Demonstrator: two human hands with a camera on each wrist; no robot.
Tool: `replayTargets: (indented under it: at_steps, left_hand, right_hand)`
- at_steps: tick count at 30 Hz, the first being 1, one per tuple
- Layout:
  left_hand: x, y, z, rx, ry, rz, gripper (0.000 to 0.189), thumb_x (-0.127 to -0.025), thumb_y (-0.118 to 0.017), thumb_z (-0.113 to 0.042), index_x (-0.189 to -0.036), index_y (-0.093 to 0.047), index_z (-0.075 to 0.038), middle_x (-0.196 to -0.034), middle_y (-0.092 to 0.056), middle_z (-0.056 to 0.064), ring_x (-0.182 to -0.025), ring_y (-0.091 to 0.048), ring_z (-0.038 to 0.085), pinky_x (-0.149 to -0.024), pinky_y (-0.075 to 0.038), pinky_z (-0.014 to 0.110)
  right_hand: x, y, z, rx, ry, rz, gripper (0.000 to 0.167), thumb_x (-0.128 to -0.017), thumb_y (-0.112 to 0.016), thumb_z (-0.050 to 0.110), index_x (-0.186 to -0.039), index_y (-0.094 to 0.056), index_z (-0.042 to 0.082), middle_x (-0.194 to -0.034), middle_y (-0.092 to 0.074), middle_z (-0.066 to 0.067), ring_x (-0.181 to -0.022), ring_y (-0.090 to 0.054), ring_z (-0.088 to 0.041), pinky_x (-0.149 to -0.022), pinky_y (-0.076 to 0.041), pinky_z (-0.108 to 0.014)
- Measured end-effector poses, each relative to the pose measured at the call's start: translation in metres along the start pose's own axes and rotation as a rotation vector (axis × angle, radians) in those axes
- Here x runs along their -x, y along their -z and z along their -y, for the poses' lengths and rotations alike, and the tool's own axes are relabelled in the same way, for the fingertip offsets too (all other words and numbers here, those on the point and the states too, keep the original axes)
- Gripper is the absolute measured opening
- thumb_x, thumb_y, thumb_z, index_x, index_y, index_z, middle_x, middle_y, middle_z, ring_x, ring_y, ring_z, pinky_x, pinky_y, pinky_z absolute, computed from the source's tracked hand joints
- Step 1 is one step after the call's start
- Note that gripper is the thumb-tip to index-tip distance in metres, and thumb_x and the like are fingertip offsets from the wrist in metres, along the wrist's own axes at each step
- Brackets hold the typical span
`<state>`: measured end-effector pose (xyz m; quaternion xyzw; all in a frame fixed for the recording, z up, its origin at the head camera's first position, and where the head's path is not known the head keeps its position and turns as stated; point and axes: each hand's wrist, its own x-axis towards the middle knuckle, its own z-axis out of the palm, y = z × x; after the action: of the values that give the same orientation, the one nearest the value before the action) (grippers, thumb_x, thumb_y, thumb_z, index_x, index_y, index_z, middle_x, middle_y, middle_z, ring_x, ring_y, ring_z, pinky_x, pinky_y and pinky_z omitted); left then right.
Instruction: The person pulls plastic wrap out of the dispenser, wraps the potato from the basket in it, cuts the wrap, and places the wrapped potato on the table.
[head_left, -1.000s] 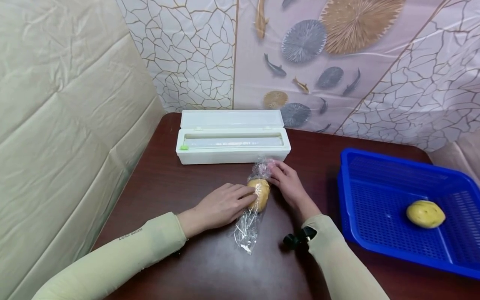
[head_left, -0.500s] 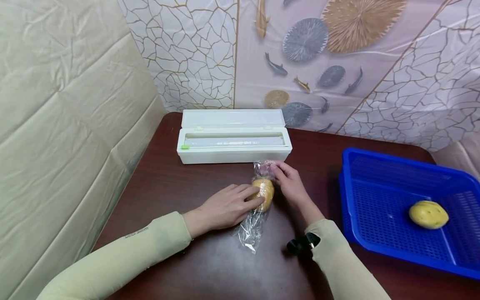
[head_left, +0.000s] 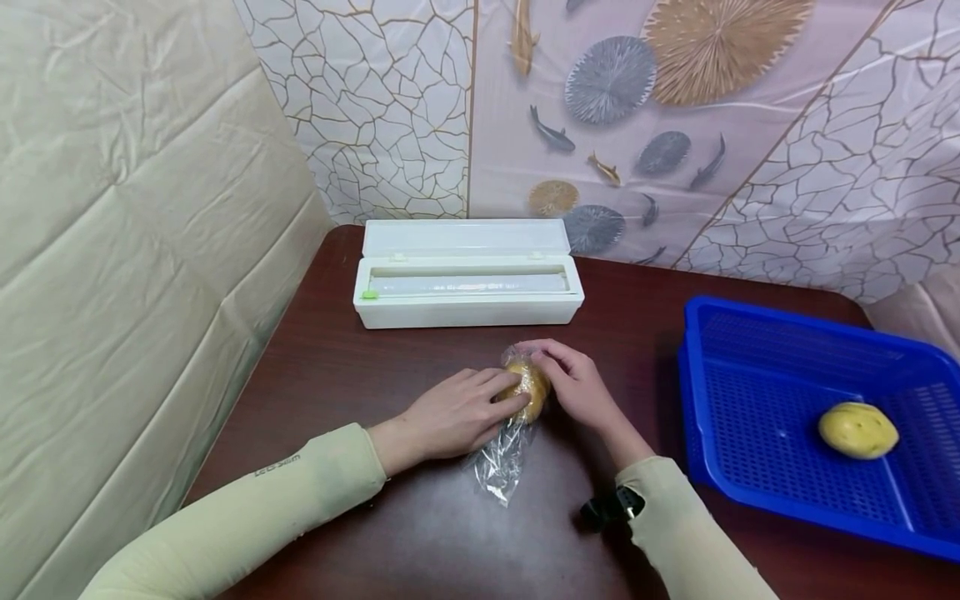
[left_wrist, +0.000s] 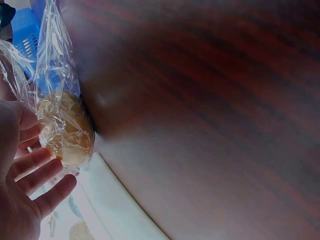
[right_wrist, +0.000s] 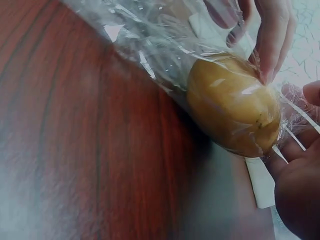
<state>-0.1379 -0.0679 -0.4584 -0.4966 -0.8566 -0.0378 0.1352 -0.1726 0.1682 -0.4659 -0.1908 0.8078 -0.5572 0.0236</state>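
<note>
A yellow potato (right_wrist: 232,105) wrapped in clear cling film (head_left: 498,471) lies on the table in front of the person. The left hand (head_left: 468,408) reaches in from the left, its fairly straight fingers resting on top of the potato. At the potato's far end, the right hand (head_left: 573,383) holds the gathered film between thumb and fingers, close against the potato. In the right wrist view, film strands stretch across that hand's fingers (right_wrist: 300,145). The loose film tail on the near side spreads crumpled over the tabletop.
Behind the hands stands a white cling film box (head_left: 468,312), lid raised, with the roll (head_left: 468,284) inside. To the right is a blue basket (head_left: 701,392) with another potato (head_left: 858,430) in it. A patterned wall covering (head_left: 390,108) closes off the back.
The right hand has drawn the film's far end back toward the potato, nearer the person and away from the box. The left hand and potato shifted slightly right, then stayed.
</note>
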Motion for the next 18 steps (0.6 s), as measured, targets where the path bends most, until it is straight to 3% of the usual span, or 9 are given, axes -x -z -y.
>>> replayTargets:
  at_steps: [5,11,18]
  left_hand:
    - [0.0,-0.002,0.0,-0.014,-0.005,-0.024,0.044,-0.102,-0.066,-0.026,-0.145,-0.064,-0.018,-0.145,-0.059,0.01,-0.128,-0.062,0.027,-0.092,-0.058,0.038]
    - [0.001,-0.005,-0.001,-0.008,-0.018,-0.055,0.043,-0.103,-0.065,-0.028,-0.144,-0.066,-0.014,-0.136,-0.061,0.01,-0.117,-0.063,0.026,-0.087,-0.057,0.036]
    - [0.001,-0.006,0.0,0.017,-0.017,-0.041,0.043,-0.104,-0.065,-0.026,-0.145,-0.066,-0.015,-0.134,-0.063,0.009,-0.112,-0.065,0.023,-0.089,-0.057,0.036]
  right_hand:
    - [0.007,0.0,-0.002,0.102,0.083,-0.005,0.025,-0.108,-0.059,0.008,-0.124,-0.078,0.006,-0.134,-0.073,-0.016,-0.137,-0.062,-0.029,-0.113,-0.039,-0.018]
    - [0.016,0.0,-0.005,0.158,0.184,-0.029,0.025,-0.106,-0.061,0.002,-0.124,-0.079,0.005,-0.134,-0.074,-0.011,-0.142,-0.058,-0.034,-0.117,-0.035,-0.019]
    - [0.025,0.0,-0.007,0.25,0.233,-0.028,0.03,-0.106,-0.06,0.004,-0.132,-0.076,0.006,-0.144,-0.068,-0.009,-0.149,-0.05,-0.035,-0.122,-0.031,-0.025]
